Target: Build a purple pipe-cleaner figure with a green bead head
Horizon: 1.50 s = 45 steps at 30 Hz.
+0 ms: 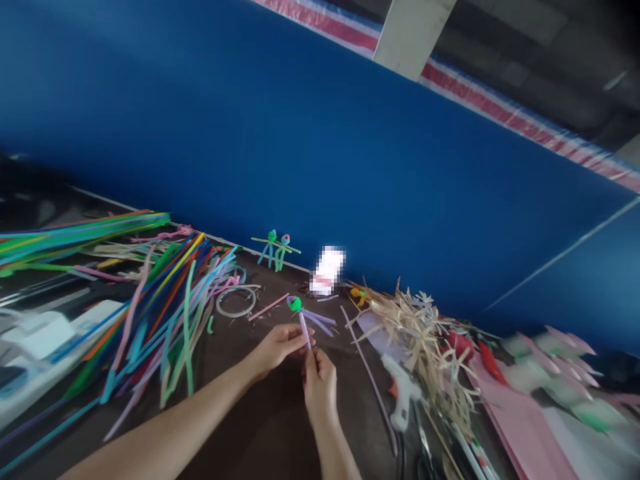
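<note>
My left hand [277, 349] and my right hand [319, 381] meet over the dark table [260, 427]. Both pinch a small pipe-cleaner figure [303, 320] with a green head and lilac stems. The left fingers hold its stem from the left side. The right thumb and fingers grip the lower end of the stem. The figure's lilac arms spread out to the right, just above the tabletop.
A big pile of coloured pipe cleaners [165, 300] lies at left. Two small finished figures [276, 250] lean on the blue wall [350, 167]. Straw-like raffia [425, 333], a white glue gun [403, 393] and pink paper sheets [520, 413] lie at right. A wire ring [236, 301] lies nearby.
</note>
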Motion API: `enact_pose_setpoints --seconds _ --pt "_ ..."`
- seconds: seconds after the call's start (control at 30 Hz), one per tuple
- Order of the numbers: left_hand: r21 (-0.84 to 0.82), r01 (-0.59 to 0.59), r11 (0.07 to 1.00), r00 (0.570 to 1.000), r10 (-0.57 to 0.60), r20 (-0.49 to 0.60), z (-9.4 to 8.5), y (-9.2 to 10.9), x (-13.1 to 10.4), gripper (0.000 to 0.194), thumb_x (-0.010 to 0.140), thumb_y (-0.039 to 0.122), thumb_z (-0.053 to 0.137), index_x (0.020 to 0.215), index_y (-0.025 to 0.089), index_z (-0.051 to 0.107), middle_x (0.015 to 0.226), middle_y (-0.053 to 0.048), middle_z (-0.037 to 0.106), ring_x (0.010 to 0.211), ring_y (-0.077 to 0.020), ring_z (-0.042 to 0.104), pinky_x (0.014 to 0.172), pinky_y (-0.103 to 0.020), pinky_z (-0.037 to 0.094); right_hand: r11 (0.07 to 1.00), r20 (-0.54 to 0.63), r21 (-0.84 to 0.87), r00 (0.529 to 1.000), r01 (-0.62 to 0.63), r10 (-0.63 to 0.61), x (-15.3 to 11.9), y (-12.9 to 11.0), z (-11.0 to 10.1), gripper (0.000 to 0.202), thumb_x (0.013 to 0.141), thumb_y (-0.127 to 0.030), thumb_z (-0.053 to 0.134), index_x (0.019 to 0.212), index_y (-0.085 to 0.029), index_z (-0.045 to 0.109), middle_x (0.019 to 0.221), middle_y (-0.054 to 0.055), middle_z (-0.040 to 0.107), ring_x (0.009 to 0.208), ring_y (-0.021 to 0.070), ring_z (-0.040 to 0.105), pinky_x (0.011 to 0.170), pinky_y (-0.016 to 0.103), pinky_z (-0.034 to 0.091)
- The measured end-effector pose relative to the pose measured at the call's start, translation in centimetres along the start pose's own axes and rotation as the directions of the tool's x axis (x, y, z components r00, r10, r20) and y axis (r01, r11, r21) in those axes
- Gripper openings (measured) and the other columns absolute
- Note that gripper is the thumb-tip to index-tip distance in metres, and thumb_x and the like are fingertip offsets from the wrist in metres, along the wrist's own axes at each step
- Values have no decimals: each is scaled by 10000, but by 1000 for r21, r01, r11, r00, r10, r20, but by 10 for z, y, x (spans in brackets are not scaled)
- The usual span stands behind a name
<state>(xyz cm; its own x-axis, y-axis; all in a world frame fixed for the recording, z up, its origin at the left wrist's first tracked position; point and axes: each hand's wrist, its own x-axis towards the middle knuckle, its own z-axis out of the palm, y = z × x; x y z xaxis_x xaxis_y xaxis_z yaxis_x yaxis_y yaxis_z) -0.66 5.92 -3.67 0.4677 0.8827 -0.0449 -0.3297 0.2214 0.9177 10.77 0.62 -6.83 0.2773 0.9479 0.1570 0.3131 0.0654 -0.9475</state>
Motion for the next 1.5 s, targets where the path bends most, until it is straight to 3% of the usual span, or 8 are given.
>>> enact_pose_setpoints --seconds 0.17,0.33,0.57,0.77,0.97,1.23,1.37,1.5 --pt "177 -94 980 993 104 -52 -1 -3 2 212 649 319 645 739 130 676 720 -54 661 688 -166 569 625 -239 420 992 -1 113 999 -51 52 -1 -1 1 312 763 -459 471 748 -157 547 482 -63 420 376 59 346 345 171 257" --pt "79 -37 996 981 52 -188 -6 -3 5 336 638 393 629 847 132 659 675 -33 633 647 -153 555 510 -209 392 906 -45 382 975 -183 217 1 -8 2 323 703 -442 538 888 -180 499 484 -102 404 308 27 275 293 145 191" --pt "-3 -53 999 976 52 -211 -8 -4 9 380 630 431 632 850 121 637 556 18 551 484 -77 466 453 -180 354 728 -50 602 895 -327 443 20 -15 -11 236 614 -364 570 720 -180 466 482 -98 407 290 20 274 296 163 214" --pt "-88 -81 993 973 59 -223 -7 -5 10 339 615 422 651 744 111 613 561 11 556 459 -63 455 441 -179 343 860 -120 422 923 -286 366 50 -18 -26 304 588 -413 585 759 -178 495 515 -89 441 303 29 321 306 171 233" --pt "-126 -59 990 972 28 -235 -7 -3 12 344 613 419 652 743 104 604 538 8 563 419 -58 449 434 -185 333 974 -246 -21 945 -226 214 101 -20 -66 287 676 -421 507 782 -158 547 491 -47 501 401 100 471 390 212 326" --pt "-97 -37 995 975 15 -220 -7 -5 14 338 614 403 651 765 106 593 571 -2 593 421 -57 442 428 -185 311 743 -172 -635 976 -212 131 120 -15 -81 90 594 -228 622 662 -169 614 725 89 659 829 274 594 701 344 403" --pt "-79 -44 996 978 27 -208 -7 -5 14 332 621 402 646 778 113 598 589 -7 601 443 -67 453 442 -194 329 659 -156 -724 979 -204 132 114 -13 -67 52 621 -190 595 657 -158 614 769 134 659 854 299 589 722 392 398" --pt "-89 -45 995 978 26 -205 -8 -4 13 350 612 396 656 807 112 597 609 -11 605 460 -69 461 446 -193 333 715 -158 -680 985 -163 74 111 -30 -57 83 654 -173 546 586 -167 593 707 111 650 796 275 600 691 367 415"
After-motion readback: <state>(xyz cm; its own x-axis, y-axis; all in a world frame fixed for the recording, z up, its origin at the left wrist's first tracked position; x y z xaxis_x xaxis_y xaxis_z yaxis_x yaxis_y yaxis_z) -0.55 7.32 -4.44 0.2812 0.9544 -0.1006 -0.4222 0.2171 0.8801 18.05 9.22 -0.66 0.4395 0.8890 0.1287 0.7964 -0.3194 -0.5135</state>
